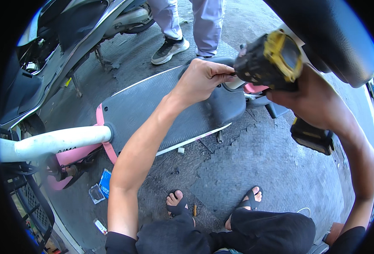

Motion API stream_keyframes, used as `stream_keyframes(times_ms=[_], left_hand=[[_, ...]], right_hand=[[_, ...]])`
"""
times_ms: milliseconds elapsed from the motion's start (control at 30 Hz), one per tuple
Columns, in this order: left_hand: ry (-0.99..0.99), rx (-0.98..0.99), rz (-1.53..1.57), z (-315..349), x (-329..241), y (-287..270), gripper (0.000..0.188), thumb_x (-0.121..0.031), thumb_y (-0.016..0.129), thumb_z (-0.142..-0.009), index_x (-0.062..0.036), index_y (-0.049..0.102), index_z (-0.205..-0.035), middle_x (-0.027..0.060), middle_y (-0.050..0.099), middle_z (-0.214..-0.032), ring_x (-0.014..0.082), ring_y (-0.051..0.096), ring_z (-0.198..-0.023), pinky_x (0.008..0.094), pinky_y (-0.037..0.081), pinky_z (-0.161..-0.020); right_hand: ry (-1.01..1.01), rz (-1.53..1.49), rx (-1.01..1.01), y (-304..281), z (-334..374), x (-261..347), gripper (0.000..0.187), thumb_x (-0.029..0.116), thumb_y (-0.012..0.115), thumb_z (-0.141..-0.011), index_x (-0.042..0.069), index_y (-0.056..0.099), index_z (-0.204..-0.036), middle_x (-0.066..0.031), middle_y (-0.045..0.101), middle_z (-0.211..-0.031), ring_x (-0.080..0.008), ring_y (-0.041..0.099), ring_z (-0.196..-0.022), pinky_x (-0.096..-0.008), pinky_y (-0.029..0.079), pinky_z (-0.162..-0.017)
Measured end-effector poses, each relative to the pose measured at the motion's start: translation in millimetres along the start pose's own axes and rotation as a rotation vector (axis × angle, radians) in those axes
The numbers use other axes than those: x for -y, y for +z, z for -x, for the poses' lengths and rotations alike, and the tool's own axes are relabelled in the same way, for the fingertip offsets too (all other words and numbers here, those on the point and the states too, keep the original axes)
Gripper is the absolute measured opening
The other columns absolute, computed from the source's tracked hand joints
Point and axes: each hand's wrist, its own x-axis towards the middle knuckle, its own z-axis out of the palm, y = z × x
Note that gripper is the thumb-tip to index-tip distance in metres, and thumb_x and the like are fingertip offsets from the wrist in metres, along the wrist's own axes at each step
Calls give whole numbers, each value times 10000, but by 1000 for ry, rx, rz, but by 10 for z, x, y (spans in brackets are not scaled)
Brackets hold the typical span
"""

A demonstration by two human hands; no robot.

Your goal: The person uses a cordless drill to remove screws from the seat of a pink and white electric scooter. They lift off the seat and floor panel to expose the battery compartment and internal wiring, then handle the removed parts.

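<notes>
Drill (265,63) in curled right hand (312,99), left hand (206,78) pinched by its nose, pinched item unclear

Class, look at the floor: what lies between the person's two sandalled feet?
In the head view, a small orange-brown stick-like piece lies on the floor between them, nearer the left foot.

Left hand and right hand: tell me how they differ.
The left hand has thumb and finger pinched at the drill's front end; the right hand wraps its handle. The left hand is brightly lit; the right hand is mostly shaded. Both are bare.
</notes>
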Motion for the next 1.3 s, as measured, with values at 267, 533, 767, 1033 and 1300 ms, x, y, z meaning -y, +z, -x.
stream_keyframes(times_ms=[267, 533, 767, 1033, 1300], left_hand=[[154, 104, -120, 510, -327, -489, 215, -36, 812, -978, 14, 817, -1186, 144, 844, -1028, 217, 823, -926, 336, 652, -843], [-291, -88, -162, 1549, 63, -878, 355, -36, 797, -988, -18, 783, -1343, 133, 821, -1224, 179, 766, -1083, 337, 594, -965], [-339, -251, -100, 1856, 3, -969, 388, 9, 773, -1006, 8, 748, -1393, 87, 781, -1176, 117, 733, -962, 267, 595, -816], [-565, -294, 138, 2324, -254, -670, 241, -47, 740, -1078, 85, 761, -1278, 69, 778, -911, 100, 729, -768, 230, 562, -619], [-706, -28, -321, 4021, 10, 239, 224, -109, 808, -996, 1, 823, -1190, 132, 756, -944, 278, 741, -823, 382, 601, -763]], right_hand=[[223, -229, 67, 218, 374, 1, 421, 124, 864, -925, -3, 726, -1301, -110, 788, -1071, -187, 744, -920, -365, 602, -865], [149, -707, 155, 1039, 272, -27, 159, 137, 802, -998, 19, 756, -1095, 5, 675, -734, -76, 597, -577, -273, 484, -562], [290, -978, 219, 1296, 299, -111, 246, 177, 816, -978, -25, 754, -1104, -26, 653, -697, -104, 588, -547, -273, 452, -530], [387, -1358, 340, 1647, 674, -551, 351, 169, 796, -953, -107, 702, -1148, -51, 582, -669, -142, 535, -509, -309, 460, -517], [375, -1330, 387, 1908, 842, -749, 470, 272, 843, -897, -71, 670, -1168, -63, 571, -673, -167, 556, -518, -341, 483, -545]])
